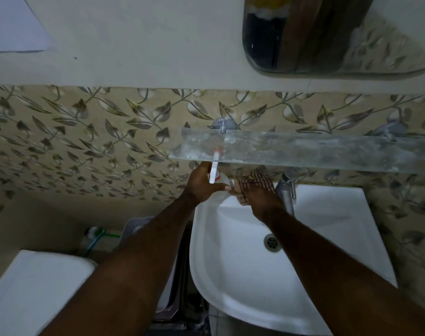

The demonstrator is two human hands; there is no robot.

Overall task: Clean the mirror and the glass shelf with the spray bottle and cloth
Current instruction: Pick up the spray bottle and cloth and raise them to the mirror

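My left hand (201,181) grips a clear spray bottle (222,187) with a red-and-white trigger head (215,169), just under the left end of the glass shelf (303,149). Beside it my right hand (257,192) holds a brown striped cloth (255,179) at the back rim of the basin. The shelf is smeared and cloudy, fixed to the wall on two metal brackets. The mirror (328,37) hangs at the upper right, and only its lower part is in view.
A white wash basin (328,238) with a drain sits below my hands, and a chrome tap (289,187) stands behind it to the right of the cloth. A white toilet cistern (36,287) is at lower left, with a basket and brush beside it. Leaf-patterned tiles cover the wall.
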